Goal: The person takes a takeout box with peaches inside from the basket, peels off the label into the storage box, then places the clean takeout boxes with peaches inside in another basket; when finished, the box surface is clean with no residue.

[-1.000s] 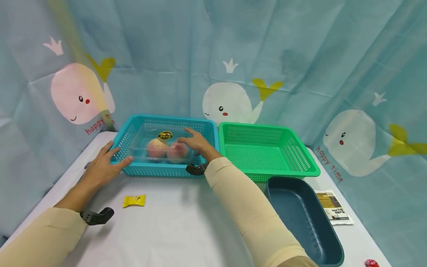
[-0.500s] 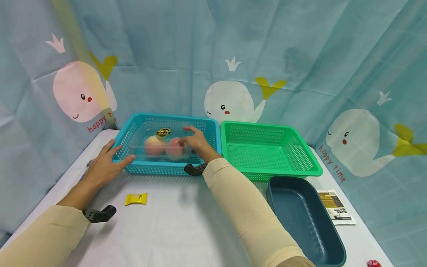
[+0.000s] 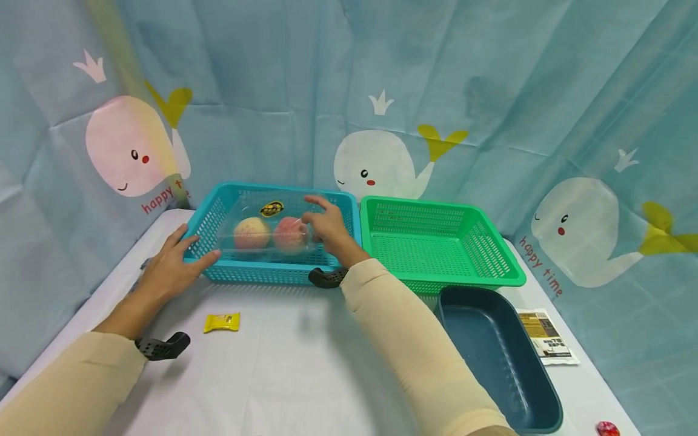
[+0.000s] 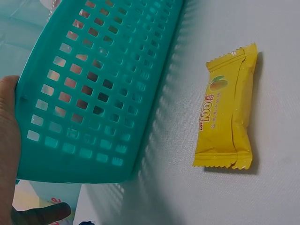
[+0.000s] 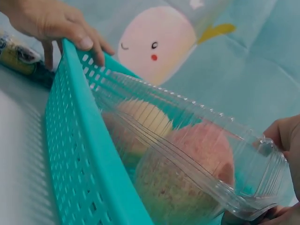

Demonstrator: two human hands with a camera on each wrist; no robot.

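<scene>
A clear plastic fruit box (image 3: 229, 227) with a black and gold label lies inside the blue mesh basket (image 3: 262, 274). Through its lid show two peaches, the left one (image 3: 251, 233) yellowish and the right one (image 3: 291, 235) redder; both also appear in the right wrist view. My right hand (image 3: 329, 230) grips the box's right end, thumb and fingers at its edge (image 5: 269, 145). At the basket's left end, my left hand (image 3: 171, 266) holds the corner of the rim, with fingers hooked over it in the right wrist view.
A green mesh basket (image 3: 436, 283) adjoins on the right, with a dark blue tray (image 3: 480, 351) in front of it. A yellow candy packet (image 3: 222, 322) lies in front of the blue basket. A printed sachet (image 3: 545, 339) and a red wrapped item (image 3: 608, 429) lie at the right edge.
My right hand has shifted slightly right and back with the end of the fruit box. The peaches now sit farther apart inside it. My left hand keeps its place on the basket corner.
</scene>
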